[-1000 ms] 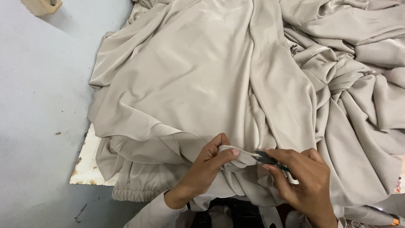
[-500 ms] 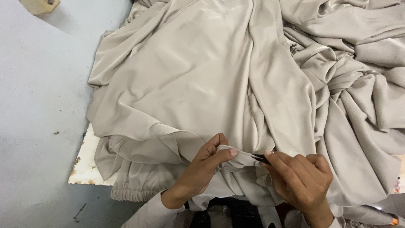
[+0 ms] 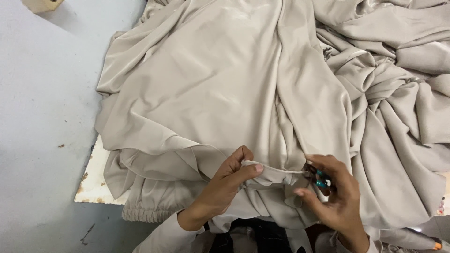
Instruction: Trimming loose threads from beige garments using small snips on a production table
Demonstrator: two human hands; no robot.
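Observation:
A large beige garment (image 3: 234,89) lies spread and bunched in front of me. My left hand (image 3: 225,185) pinches a folded hem edge of the garment (image 3: 272,172) between thumb and fingers, holding it taut. My right hand (image 3: 330,197) is at the other end of that edge and grips a small cutting tool with teal handles (image 3: 320,178), its tip touching the cloth. Most of the tool is hidden by my fingers.
The fabric lies on a white board (image 3: 96,180) with rusty spots, over a pale blue-grey floor (image 3: 42,117). A beige object (image 3: 42,4) sits at the top left corner. More crumpled beige cloth (image 3: 403,93) piles up on the right.
My right hand has opened out slightly and shifted along the hem, showing the teal tool handles. My left hand keeps its pinch on the edge.

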